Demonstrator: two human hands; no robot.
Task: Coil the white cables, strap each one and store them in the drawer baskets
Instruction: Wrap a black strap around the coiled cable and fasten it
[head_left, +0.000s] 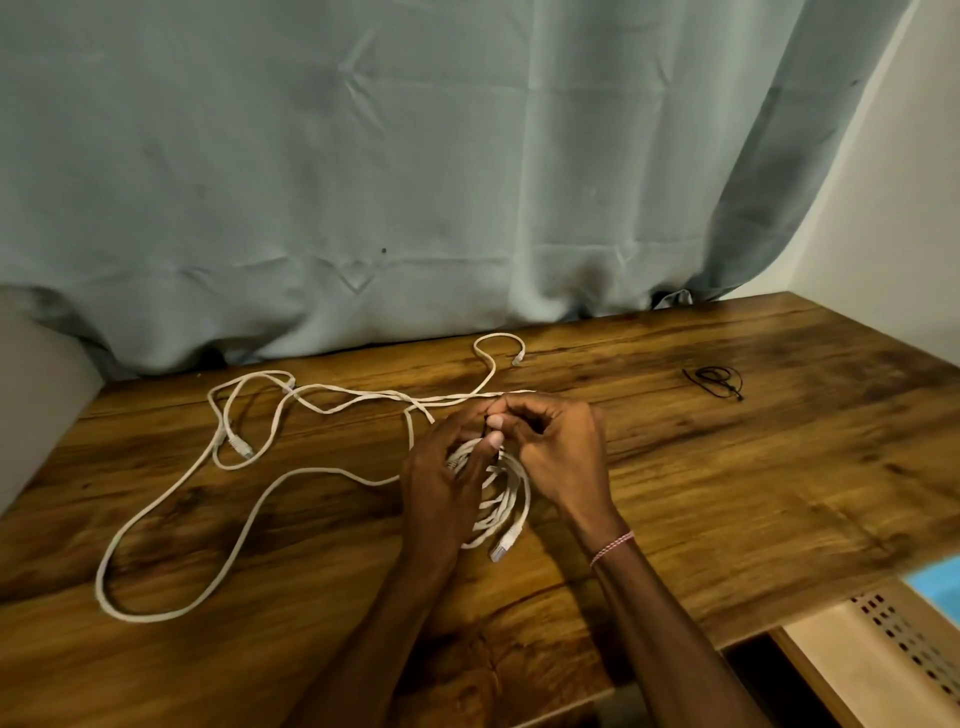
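Surface (727, 493): dark-grained wood, backed by a grey-green curtain (363, 156).

We see both hands meet at mid-surface over a coil (511, 501) of flat white cable. The left hand (447, 467) grips the coil's left side, fingers laid across the turns. The right hand (561, 452) has its fingers curled at the coil's top. We cannot tell whether they pinch the cable or something else, since the fingertips hide that spot. A thread bracelet (613, 548) sits on the right wrist.

One clear plug (503, 545) hangs out at the coil's near edge.

Loose white cable (322, 470) trails left from the hands in wide loops on the surface. Two more plug ends show, one far left (240, 446) and one near the curtain (518, 358). How many separate cables lie there we cannot make out; the strands cross.

A thin black tie (714, 382) lies well apart to the right, its form blurred.

At lower right, a cream perforated drawer basket (883, 639) is cut off by the frame edge, with a blue object (937, 590) beside it that we cannot identify.
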